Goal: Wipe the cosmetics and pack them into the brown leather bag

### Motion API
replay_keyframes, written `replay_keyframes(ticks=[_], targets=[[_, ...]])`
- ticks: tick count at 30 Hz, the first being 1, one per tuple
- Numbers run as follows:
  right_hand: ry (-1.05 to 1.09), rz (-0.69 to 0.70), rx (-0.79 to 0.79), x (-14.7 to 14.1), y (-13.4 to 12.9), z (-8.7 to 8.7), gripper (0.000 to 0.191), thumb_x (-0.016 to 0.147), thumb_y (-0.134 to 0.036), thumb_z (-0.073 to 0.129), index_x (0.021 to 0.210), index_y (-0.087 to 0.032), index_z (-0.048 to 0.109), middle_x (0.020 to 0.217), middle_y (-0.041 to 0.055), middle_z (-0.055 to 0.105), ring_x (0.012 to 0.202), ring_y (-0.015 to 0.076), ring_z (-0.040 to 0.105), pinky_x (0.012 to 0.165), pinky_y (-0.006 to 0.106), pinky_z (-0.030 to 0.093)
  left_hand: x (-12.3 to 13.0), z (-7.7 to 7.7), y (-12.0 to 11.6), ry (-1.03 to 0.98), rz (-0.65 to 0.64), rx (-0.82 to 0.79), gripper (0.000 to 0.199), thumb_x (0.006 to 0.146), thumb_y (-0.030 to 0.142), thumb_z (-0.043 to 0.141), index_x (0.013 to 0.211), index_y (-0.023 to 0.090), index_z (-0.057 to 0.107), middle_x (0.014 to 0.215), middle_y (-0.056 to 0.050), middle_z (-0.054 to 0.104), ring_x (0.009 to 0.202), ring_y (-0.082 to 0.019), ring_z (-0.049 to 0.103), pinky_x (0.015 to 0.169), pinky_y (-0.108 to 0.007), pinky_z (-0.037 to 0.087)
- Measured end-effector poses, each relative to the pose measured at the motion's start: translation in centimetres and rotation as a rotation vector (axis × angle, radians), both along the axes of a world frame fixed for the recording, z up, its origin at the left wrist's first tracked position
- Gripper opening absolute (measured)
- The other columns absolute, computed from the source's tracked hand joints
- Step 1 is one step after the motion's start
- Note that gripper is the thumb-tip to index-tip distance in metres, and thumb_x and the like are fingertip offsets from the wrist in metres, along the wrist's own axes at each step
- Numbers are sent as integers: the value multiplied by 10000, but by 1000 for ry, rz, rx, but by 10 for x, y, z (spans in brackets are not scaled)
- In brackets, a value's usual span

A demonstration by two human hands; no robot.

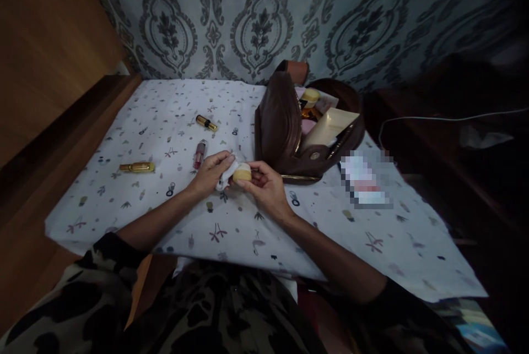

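Jar (242,174), small, round and yellow with a whitish part, is being held above the table (165,101), just left of the near end of the brown bag (276,123). The right hand (268,186) is gripping it from the side nearer the bag, thumb and fingers closing around it. The left hand (211,173) is pinching a crumpled white cloth (226,177) between its thumb and fingers, and the cloth is sitting right beside the jar, on the side away from the bag. Whether it is fabric or tissue, I cannot tell.

The bag is lying with its zip open, and a pale packet (330,127) and a yellow container (311,97) are showing in its mouth. Left of the bag, a black and gold lipstick (206,123) and a pink tube (199,154) are lying on the table, while a gold tube (137,167) is lying farther from the bag. Right of the bag, a flat thing (366,180) is resting, its details hidden by pixelation. Behind the bag, a patterned backdrop (260,23) is rising.
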State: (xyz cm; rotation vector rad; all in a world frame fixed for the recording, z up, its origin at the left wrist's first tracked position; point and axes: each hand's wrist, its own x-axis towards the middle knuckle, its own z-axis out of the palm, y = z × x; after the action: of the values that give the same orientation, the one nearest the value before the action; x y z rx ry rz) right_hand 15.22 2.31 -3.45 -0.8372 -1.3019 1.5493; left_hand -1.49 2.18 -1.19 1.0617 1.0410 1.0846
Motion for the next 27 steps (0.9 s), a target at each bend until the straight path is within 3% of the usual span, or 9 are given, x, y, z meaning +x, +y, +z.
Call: replay_keyframes(ticks=[3,8,12,15,19,23,27], targets=[[4,16,4,0,-1,2,560,635,-493,898,1075,-250,651,1016,30,730,931,203,712,891,375,596,0,0,0,28,39,41,495,772,667,696,838,200,547,522,78,512,369,-81,452,342,-193,381],[20,23,2,0,1,4,577,646,-500,890,1121,-260,668,1106,37,724,940,206,713,882,383,607,-2,5,-4,152,48,166,482,877,621,604,1120,205,629,655,44,586,422,-87,471,391,-212,363],[32,-12,12,2,5,2,528,658,-534,873,1053,-263,651,1033,20,722,880,192,701,783,342,617,-2,11,-8,295,-19,349,472,922,592,553,1114,177,673,907,-41,687,736,-156,614,637,-243,477],[20,-1,11,5,7,1,519,660,-551,864,1020,-258,630,973,13,720,832,179,691,678,291,591,-3,13,-9,374,-53,440,455,907,555,594,1109,155,670,1053,-73,695,963,-213,626,854,-282,482],[-4,30,-6,5,6,0,532,662,-512,873,1048,-255,613,921,4,724,789,167,689,604,250,541,-5,11,-7,398,-42,392,412,944,533,526,1029,161,680,899,-38,670,791,-171,588,727,-263,456],[-8,84,-19,3,5,-2,571,630,-495,897,1073,-249,633,946,18,739,867,189,711,739,305,576,-7,7,-3,383,25,362,399,928,538,533,865,167,666,716,6,580,659,-140,491,643,-255,409],[-10,142,-56,1,4,-1,503,619,-491,902,961,-242,629,894,2,723,833,190,708,761,331,592,-6,6,-3,377,57,356,439,954,568,481,924,169,662,706,9,572,644,-137,475,617,-252,398]])
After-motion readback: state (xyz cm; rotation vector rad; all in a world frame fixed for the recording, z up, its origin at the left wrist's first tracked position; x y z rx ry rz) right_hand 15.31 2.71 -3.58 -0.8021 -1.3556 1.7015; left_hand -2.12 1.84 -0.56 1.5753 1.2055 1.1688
